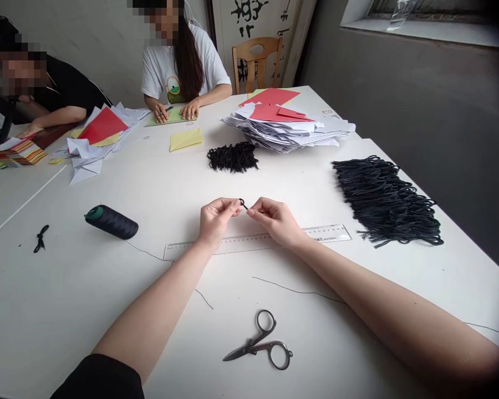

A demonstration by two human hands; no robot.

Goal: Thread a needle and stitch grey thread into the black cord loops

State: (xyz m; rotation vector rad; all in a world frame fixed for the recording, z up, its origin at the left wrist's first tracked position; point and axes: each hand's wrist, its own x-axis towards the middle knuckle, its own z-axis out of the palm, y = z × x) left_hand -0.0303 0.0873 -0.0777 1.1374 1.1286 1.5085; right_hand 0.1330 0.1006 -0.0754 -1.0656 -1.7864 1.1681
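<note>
Between my two hands is a small black cord loop [243, 205], raised over the white table. My left hand [217, 219] pinches it near the round end, and the fingertips of my right hand [274, 217] pinch its other end. Beneath my wrists lies a clear plastic ruler [243, 244]. Closer to me, a pair of metal scissors [258, 344] rests with its handles spread. To the left, a spool of dark thread [111, 221] lies on its side, its loose thread running toward the ruler.
A small bunch of black loops [233, 157] lies ahead, and a larger pile of dark cords [386, 199] to the right. Stacked papers [286, 130] stand beyond. One black knotted piece [41, 238] is at far left. Two people [187, 66] sit across the table [183, 327].
</note>
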